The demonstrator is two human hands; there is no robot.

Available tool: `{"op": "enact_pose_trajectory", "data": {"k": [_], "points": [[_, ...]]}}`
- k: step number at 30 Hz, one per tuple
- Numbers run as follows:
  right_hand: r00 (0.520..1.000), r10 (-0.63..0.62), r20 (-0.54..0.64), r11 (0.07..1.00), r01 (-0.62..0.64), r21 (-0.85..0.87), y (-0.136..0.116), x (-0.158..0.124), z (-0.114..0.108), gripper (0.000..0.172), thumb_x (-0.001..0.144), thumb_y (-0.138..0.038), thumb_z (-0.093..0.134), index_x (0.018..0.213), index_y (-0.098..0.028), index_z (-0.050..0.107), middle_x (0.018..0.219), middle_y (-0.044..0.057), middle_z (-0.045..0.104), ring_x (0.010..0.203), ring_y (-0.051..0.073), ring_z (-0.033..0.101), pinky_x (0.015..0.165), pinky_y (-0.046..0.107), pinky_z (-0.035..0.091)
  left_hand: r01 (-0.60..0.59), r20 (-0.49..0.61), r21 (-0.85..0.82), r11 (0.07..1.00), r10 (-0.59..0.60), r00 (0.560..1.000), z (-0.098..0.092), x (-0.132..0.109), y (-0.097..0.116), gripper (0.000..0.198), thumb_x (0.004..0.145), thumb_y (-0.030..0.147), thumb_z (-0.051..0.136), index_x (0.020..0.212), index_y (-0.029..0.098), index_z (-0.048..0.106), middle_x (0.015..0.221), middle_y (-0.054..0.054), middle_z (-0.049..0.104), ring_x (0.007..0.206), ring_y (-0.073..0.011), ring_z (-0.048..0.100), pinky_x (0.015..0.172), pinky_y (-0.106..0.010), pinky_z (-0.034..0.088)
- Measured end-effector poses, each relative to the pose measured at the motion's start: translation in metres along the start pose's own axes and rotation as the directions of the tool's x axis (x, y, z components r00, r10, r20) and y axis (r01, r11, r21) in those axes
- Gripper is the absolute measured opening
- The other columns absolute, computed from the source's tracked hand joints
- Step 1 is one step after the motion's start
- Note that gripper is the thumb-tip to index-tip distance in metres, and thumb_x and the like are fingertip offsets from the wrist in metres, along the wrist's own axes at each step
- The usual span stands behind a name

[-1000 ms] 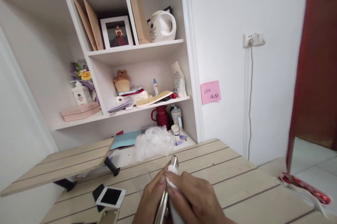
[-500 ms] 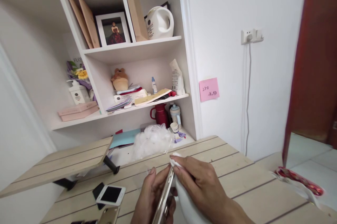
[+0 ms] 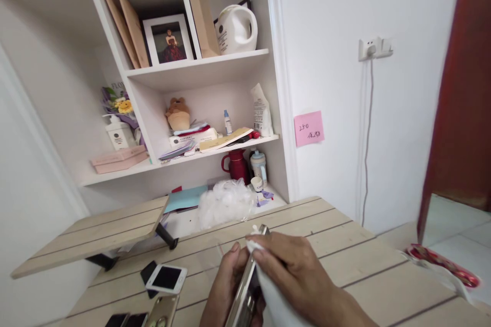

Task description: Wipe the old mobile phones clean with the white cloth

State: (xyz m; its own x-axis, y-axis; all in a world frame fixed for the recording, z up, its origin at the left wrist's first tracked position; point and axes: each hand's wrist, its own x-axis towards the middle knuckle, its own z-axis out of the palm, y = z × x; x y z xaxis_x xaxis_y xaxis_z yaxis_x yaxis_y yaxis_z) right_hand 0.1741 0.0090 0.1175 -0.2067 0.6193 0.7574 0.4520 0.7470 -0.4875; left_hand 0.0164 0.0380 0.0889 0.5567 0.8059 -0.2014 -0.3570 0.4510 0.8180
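My left hand point(image 3: 222, 286) is closed around a phone point(image 3: 242, 293), which is tilted so its shiny metal edge faces up. Pinched in my right hand point(image 3: 303, 270) is a white cloth or tissue point(image 3: 278, 291), pressed over the phone's upper edge. The cloth hangs down under my right palm, and part of the phone's face is hidden behind it. To the left on the wooden table lie a white phone point(image 3: 167, 279), partly over a dark flat piece point(image 3: 148, 271), and a gold phone point(image 3: 164, 311).
More dark phones point(image 3: 126, 320) lie at the bottom edge. A raised wooden stand point(image 3: 95, 235) with black legs is on the left. Behind the table point(image 3: 368, 276), a clear plastic bag point(image 3: 226, 201), a red jug point(image 3: 237, 164) and a cup point(image 3: 257, 183) stand in the white shelf point(image 3: 199, 73).
My right hand and the cloth have shifted along the phone's edge, and the phone's top end now shows beyond my fingers. The whole view has moved slightly.
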Motion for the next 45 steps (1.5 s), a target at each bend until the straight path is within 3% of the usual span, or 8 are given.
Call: {"op": "enact_pose_trajectory", "data": {"k": [3,6,10,18,25,31,40,45], "points": [[0.99,0.084,-0.116,0.996,-0.085,-0.001,0.008,0.001,-0.005,0.025,0.098,-0.028,0.047,0.107,-0.019,0.07,0.086,0.005,0.073,0.076,0.017,0.068,0.072,0.027,0.052,-0.023,0.034,0.091,0.996,0.02,0.999,0.0,0.0,-0.001,0.067,0.082,0.066,0.05,0.125,0.016,0.058,0.069,-0.004,0.066,0.038,-0.0114,0.051,0.033,-0.02,0.035],[0.977,0.144,-0.156,0.988,-0.132,0.083,0.01,0.0,-0.003,0.026,0.097,-0.031,0.05,0.106,-0.019,0.071,0.087,0.005,0.073,0.077,0.018,0.068,0.073,0.026,0.053,-0.067,0.071,0.169,0.983,0.056,0.996,-0.002,0.0,0.002,0.071,0.076,0.066,0.058,0.127,0.017,0.057,0.079,-0.006,0.066,0.037,-0.0094,0.05,0.03,-0.019,0.034],[0.958,0.235,-0.162,0.956,-0.197,0.219,0.008,-0.002,0.0,0.024,0.097,-0.033,0.051,0.107,-0.02,0.07,0.078,0.0,0.07,0.069,0.015,0.063,0.065,0.024,0.049,-0.209,0.152,0.303,0.93,0.169,0.974,-0.002,-0.006,0.008,0.068,0.077,0.055,0.065,0.132,0.016,0.055,0.078,-0.007,0.062,0.043,-0.0099,0.052,0.033,-0.018,0.037],[0.891,0.445,-0.092,0.824,-0.367,0.432,0.002,-0.001,0.0,0.036,0.097,-0.047,0.048,0.097,-0.016,0.067,0.069,0.0,0.061,0.06,0.014,0.054,0.054,0.023,0.044,-0.188,0.198,0.36,0.914,0.122,0.973,-0.004,-0.009,0.014,0.079,0.08,0.052,0.064,0.143,0.011,0.043,0.056,-0.006,0.064,0.04,-0.0107,0.049,0.038,-0.018,0.039],[0.871,0.485,-0.076,0.765,-0.381,0.519,0.002,-0.001,0.005,0.043,0.095,-0.053,0.047,0.074,-0.018,0.056,0.066,-0.001,0.055,0.058,0.013,0.051,0.052,0.022,0.041,-0.192,0.213,0.322,0.927,0.127,0.969,-0.01,-0.008,0.017,0.081,0.076,0.053,0.07,0.142,0.014,0.046,0.06,-0.007,0.068,0.042,-0.0143,0.056,0.044,-0.023,0.043],[0.884,0.462,-0.066,0.78,-0.37,0.505,0.009,-0.002,0.012,0.038,0.097,-0.048,0.046,0.074,-0.018,0.053,0.066,-0.001,0.056,0.06,0.013,0.053,0.054,0.022,0.044,-0.244,0.247,0.328,0.913,0.166,0.955,-0.011,-0.01,0.02,0.067,0.083,0.054,0.059,0.135,0.013,0.052,0.062,-0.009,0.069,0.041,-0.0166,0.06,0.04,-0.022,0.042],[0.885,0.457,-0.09,0.802,-0.366,0.473,0.011,-0.003,0.012,0.04,0.095,-0.05,0.047,0.072,-0.019,0.057,0.064,0.0,0.058,0.059,0.016,0.059,0.053,0.024,0.047,-0.249,0.334,0.226,0.942,0.165,0.928,-0.021,-0.002,0.013,0.049,0.091,0.053,0.041,0.106,0.011,0.061,0.064,-0.012,0.07,0.044,-0.0199,0.063,0.041,-0.025,0.045],[0.859,0.51,-0.042,0.72,-0.4,0.568,0.011,-0.004,0.013,0.043,0.092,-0.058,0.049,0.077,-0.019,0.058,0.063,0.0,0.062,0.05,0.014,0.059,0.044,0.023,0.046,-0.269,0.349,0.166,0.949,0.198,0.916,-0.023,-0.001,0.009,0.046,0.094,0.048,0.033,0.117,0.014,0.054,0.068,-0.013,0.072,0.05,-0.0224,0.066,0.047,-0.031,0.052]]}}
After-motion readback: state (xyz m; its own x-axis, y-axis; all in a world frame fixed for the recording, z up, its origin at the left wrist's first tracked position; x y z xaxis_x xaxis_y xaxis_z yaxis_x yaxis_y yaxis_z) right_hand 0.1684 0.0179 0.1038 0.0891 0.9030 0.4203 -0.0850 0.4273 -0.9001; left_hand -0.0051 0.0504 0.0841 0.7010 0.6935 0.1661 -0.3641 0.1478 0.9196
